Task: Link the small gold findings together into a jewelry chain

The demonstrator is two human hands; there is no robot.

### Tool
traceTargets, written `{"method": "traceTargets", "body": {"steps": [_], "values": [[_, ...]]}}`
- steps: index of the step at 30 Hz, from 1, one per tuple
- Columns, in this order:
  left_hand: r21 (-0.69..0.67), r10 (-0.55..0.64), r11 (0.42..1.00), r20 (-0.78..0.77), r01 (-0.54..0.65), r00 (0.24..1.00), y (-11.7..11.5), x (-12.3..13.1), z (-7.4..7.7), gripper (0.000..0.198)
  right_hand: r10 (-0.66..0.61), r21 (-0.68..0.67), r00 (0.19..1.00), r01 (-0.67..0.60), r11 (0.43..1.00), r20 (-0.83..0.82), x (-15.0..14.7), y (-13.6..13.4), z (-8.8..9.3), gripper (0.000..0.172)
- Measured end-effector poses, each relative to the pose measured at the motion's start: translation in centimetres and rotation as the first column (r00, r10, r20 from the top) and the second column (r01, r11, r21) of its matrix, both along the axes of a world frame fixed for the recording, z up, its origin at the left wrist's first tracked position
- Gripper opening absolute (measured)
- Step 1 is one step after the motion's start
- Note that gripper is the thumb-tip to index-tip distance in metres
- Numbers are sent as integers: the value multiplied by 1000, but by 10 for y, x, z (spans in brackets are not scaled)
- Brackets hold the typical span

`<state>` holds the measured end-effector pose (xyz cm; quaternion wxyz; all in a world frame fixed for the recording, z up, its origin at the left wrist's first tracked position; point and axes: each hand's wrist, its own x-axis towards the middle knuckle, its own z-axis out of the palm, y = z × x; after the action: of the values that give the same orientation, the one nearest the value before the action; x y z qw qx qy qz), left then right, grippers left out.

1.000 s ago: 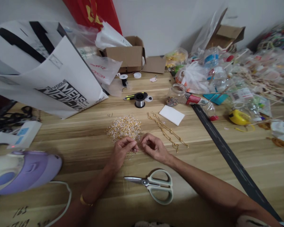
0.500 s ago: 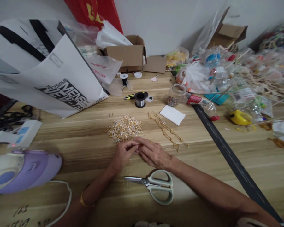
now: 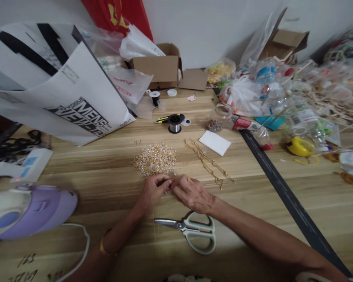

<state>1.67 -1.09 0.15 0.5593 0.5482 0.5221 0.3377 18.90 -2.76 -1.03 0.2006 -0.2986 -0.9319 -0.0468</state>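
My left hand (image 3: 153, 191) is closed in a pinch, its fingertips meeting those of my right hand (image 3: 194, 195), which is closed too. What they pinch is too small to make out. Just below the fingertips hangs a short bit of small shiny pieces (image 3: 165, 192). A faint thin line drops from near my left hand toward the table. Right beyond my hands lies a heap of small gold and silver pieces (image 3: 155, 159). Two gold chains (image 3: 207, 162) stretch out to the right. Scissors with pale handles (image 3: 191, 231) lie partly spread, nearer to me.
Behind the heap stand a spool of silver wire (image 3: 175, 124), a jar of beads (image 3: 219, 118) and a white card (image 3: 214, 143). A white bag (image 3: 85, 98) and a purple appliance (image 3: 38, 213) flank the left. Bottles and a yellow tape measure (image 3: 299, 145) clutter the right.
My right hand has turned slightly and its fingers have curled in more, so a gold ring shows. My left hand has barely moved.
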Motion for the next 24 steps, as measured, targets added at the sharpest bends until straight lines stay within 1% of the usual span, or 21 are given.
{"method": "traceTargets", "body": {"steps": [5, 7, 13, 20, 24], "values": [[-9, -11, 1000, 48, 11, 999, 0, -1, -2, 17, 56, 59, 998, -55, 997, -3, 1, 2, -2, 22], [0, -27, 1000, 34, 27, 999, 0, -2, -5, 16, 64, 41, 998, -64, 997, -4, 1, 3, -3, 22], [27, -49, 998, -35, 50, 998, 0, -5, -13, 18, 34, -79, 999, -36, 996, -21, 1, 3, -4, 22], [29, -41, 999, -28, 42, 999, 0, -3, -8, 18, 4, -69, 998, -8, 998, -58, 2, 6, -3, 20], [24, -39, 999, 5, 39, 999, 1, -3, -8, 14, -16, -90, 996, 9, 996, -83, 2, 7, -6, 18]]}}
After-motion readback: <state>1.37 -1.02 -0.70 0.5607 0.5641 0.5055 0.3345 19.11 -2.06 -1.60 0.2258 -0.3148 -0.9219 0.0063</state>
